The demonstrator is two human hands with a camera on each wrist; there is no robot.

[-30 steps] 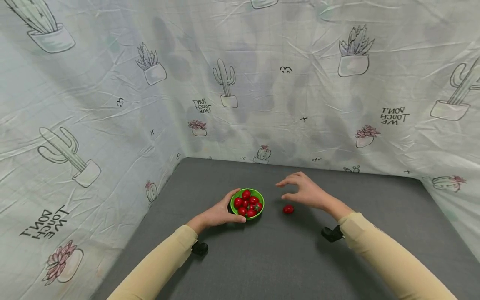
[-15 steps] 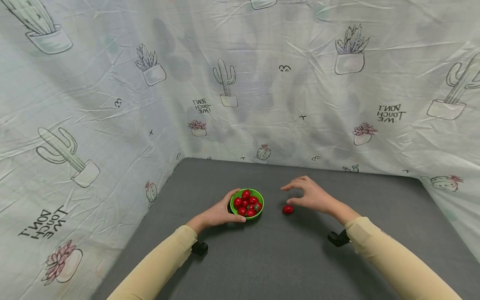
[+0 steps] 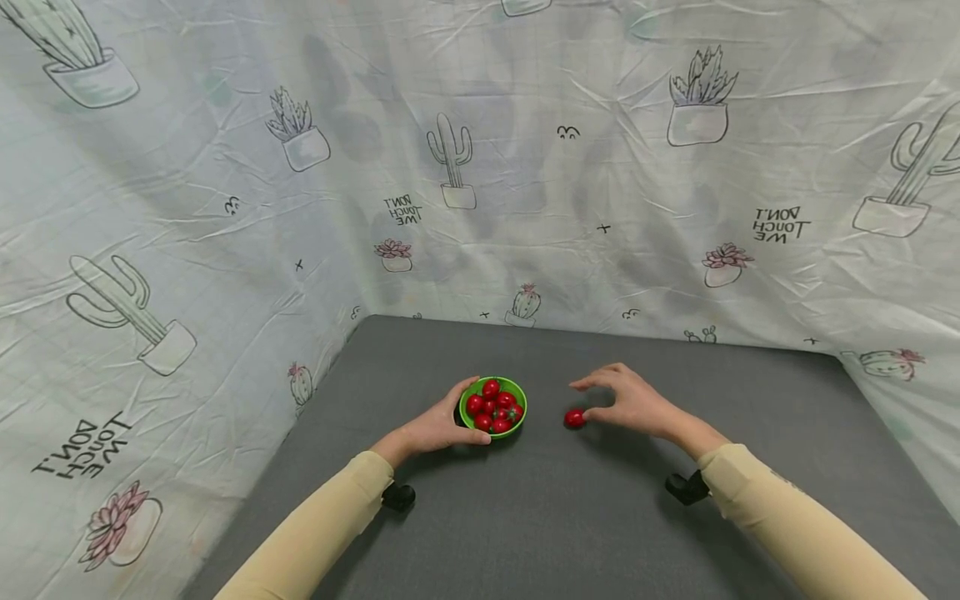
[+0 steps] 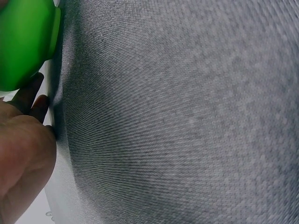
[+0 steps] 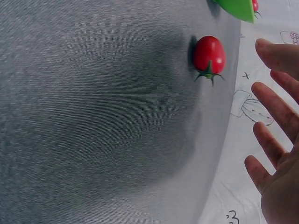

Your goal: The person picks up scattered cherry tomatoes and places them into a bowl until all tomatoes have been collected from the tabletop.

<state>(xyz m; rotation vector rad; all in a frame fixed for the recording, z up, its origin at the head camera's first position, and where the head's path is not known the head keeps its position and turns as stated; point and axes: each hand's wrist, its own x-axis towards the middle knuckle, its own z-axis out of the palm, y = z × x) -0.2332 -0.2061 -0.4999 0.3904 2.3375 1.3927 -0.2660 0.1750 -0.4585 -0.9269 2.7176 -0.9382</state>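
Note:
My left hand (image 3: 433,428) grips a small green bowl (image 3: 513,387) by its left side, thumb at the near edge and fingers round the far side. Several red cherry tomatoes (image 3: 502,426) lie in the bowl. To the bowl's right, a single cherry tomato (image 3: 574,418) rests on the table. My right hand (image 3: 628,403) hovers just right of it, fingers spread and thumb apart from them. In the right wrist view the loose tomato (image 5: 209,56) shows its green stem, and the hand (image 5: 275,126) is apart from it.
A dark grey cloth-like surface covers the table (image 3: 525,525). White fabric (image 3: 510,167) printed with cacti hangs behind it and along the left. A black wrist mount (image 3: 398,497) sits under the left cuff, another black mount (image 3: 686,488) under the right.
My right hand has moved right and a little nearer and lower, from left above the loose tomato to its right side. The left hand and bowl have stayed put.

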